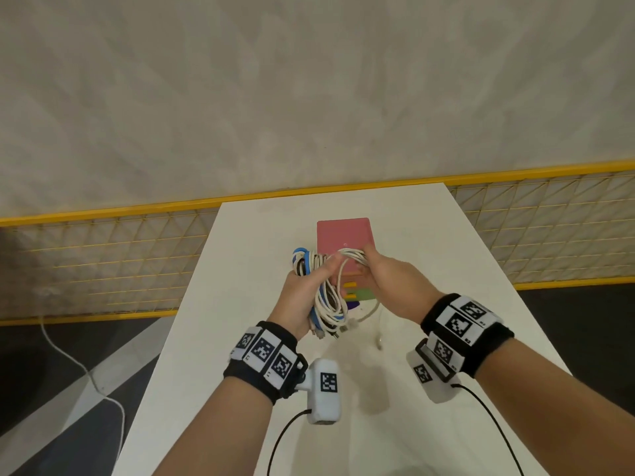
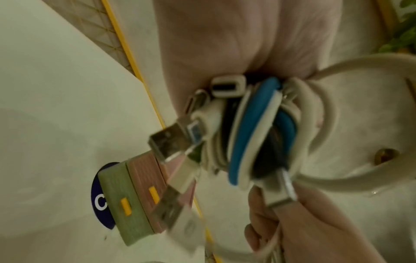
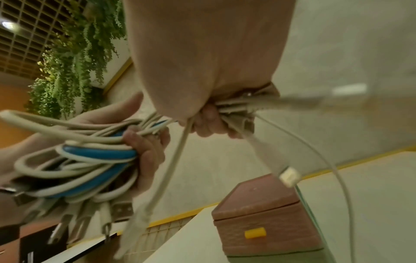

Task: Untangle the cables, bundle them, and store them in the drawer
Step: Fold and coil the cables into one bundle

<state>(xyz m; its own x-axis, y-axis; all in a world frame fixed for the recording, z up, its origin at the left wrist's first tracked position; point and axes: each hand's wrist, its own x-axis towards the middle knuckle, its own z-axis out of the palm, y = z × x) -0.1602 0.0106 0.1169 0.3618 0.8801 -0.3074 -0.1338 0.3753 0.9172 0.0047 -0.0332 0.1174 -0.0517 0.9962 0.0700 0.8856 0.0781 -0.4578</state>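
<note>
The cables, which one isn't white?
The blue cable, coiled in the bundle that the left hand grips. The others showing look white or cream.

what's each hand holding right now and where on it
Left hand grips the coiled cable bundle around its middle. Right hand pinches white cable loops at the bundle's top, above the drawer box.

White table (image 1: 429, 255), yellow mesh fence (image 1: 103, 255), hanging green plants (image 3: 74, 58)
</note>
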